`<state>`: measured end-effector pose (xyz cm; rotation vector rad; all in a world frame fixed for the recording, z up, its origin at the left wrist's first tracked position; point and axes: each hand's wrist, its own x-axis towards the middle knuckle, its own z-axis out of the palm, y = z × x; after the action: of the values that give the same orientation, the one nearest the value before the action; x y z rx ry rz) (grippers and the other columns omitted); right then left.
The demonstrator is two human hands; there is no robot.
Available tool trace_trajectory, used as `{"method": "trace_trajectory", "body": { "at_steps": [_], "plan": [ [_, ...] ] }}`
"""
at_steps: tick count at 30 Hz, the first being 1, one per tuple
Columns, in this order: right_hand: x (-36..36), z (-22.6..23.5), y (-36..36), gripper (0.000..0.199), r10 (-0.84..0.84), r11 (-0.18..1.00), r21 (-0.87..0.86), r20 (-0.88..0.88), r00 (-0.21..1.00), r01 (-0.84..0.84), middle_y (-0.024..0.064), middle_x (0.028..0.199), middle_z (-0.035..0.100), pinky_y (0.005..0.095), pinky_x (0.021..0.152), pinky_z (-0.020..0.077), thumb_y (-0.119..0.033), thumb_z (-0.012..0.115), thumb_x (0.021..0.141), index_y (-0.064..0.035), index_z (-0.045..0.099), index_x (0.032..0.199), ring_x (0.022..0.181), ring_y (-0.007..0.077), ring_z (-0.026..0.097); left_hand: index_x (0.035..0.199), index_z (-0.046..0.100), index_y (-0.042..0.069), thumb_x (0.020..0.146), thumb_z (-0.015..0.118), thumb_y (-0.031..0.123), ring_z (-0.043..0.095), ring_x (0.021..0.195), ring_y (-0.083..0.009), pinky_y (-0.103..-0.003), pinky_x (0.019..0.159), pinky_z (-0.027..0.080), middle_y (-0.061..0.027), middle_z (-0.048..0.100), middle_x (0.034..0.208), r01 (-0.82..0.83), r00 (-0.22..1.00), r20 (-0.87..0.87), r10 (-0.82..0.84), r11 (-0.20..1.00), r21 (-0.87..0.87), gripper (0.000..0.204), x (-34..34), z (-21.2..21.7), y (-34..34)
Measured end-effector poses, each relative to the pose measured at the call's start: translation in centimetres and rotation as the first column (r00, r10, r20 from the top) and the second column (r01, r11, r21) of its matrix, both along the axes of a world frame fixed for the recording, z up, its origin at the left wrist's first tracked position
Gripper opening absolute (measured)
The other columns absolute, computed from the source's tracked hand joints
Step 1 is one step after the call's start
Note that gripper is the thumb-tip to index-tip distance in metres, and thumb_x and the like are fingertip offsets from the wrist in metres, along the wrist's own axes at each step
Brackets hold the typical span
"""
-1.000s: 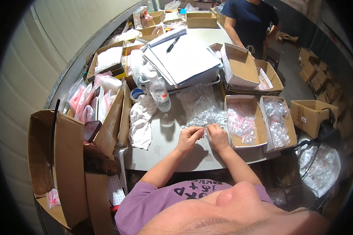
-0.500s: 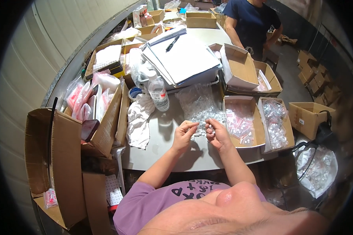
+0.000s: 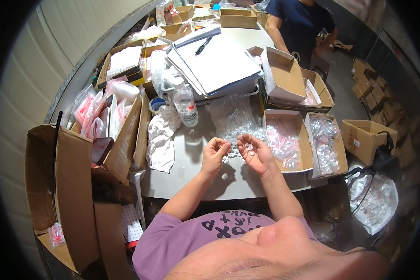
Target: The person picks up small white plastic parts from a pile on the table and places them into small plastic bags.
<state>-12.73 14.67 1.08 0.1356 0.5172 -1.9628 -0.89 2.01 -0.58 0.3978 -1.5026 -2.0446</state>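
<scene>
My left hand is closed in a pinch over the table; what is between its fingertips, if anything, is too small to make out. Beside it my right hand is turned palm up with curled fingers, cradling a few small white round pieces. Just beyond both hands, many similar small pieces lie in and in front of a clear plastic bag. One loose white piece shows below my left hand, apart from the pile.
To the right, one box holds small pink-edged bags and another box holds filled clear bags. A water bottle, white cloth and papers with a pen stand left and behind. Another person is at the far right.
My right hand has opened from a loose fist, showing the pieces in its palm. The left hand stays pinched and shifted slightly left. A loose piece now shows below it.
</scene>
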Motion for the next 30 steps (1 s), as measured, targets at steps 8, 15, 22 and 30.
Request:
{"method": "trace_trajectory", "body": {
  "at_steps": [8, 15, 22, 30],
  "plan": [
    [0.3, 0.8, 1.0, 0.024, 0.03, 0.992, 0.125, -0.158, 0.987, -0.01, 0.0183, 0.108, 0.06, 0.0363, 0.082, 0.0542, -0.014, 0.048, 0.094, 0.0031, 0.055, 0.108, 0.095, 0.0289, 0.062, 0.094, 0.056, 0.004, 0.086, 0.068, 0.017, 0.052, 0.074, -0.0057, -0.02, 0.067, 0.043, -0.0007, 0.06, 0.086, 0.063, 0.997, -0.05, -0.061, 0.997, 0.043, 0.02, -0.1, -0.4, -0.1],
    [0.5, -0.5, 1.3, 0.026, 0.045, 0.989, 0.146, -0.142, 0.989, -0.024, 0.0182, 0.11, 0.058, 0.0378, 0.084, 0.0534, -0.011, 0.05, 0.091, 0.0037, 0.053, 0.112, 0.097, 0.0296, 0.061, 0.095, 0.054, 0.004, 0.083, 0.071, 0.012, 0.054, 0.078, -0.0068, -0.021, 0.07, 0.045, -0.0014, 0.06, 0.087, 0.068, 0.996, -0.065, -0.062, 0.992, 0.103, 0.022, -0.3, -0.1, 0.1],
    [0.5, -1.5, 1.0, 0.034, 0.064, 0.993, 0.105, -0.123, 0.99, -0.051, 0.0164, 0.11, 0.055, 0.0371, 0.09, 0.0491, 0.003, 0.047, 0.083, 0.0021, 0.05, 0.117, 0.097, 0.0265, 0.057, 0.087, 0.054, 0.004, 0.081, 0.07, 0.005, 0.053, 0.076, -0.0062, -0.021, 0.068, 0.045, -0.0004, 0.057, 0.082, -0.011, 1.0, 0.007, 0.011, 1.0, -0.006, 0.018, -0.2, -0.1, 0.1],
    [0.9, -1.6, 1.4, 0.039, 0.078, 0.993, 0.103, -0.181, 0.98, -0.06, 0.0168, 0.114, 0.054, 0.036, 0.09, 0.0483, 0.003, 0.045, 0.084, 0.0022, 0.047, 0.123, 0.103, 0.0268, 0.056, 0.071, 0.049, 0.007, 0.082, 0.071, 0.009, 0.044, 0.062, -0.0026, -0.019, 0.054, 0.035, 0.0033, 0.051, 0.068, -0.012, 1.0, 0.021, 0.014, 0.995, -0.099, 0.025, 0.4, 0.2, 0.2]
  ]
}}
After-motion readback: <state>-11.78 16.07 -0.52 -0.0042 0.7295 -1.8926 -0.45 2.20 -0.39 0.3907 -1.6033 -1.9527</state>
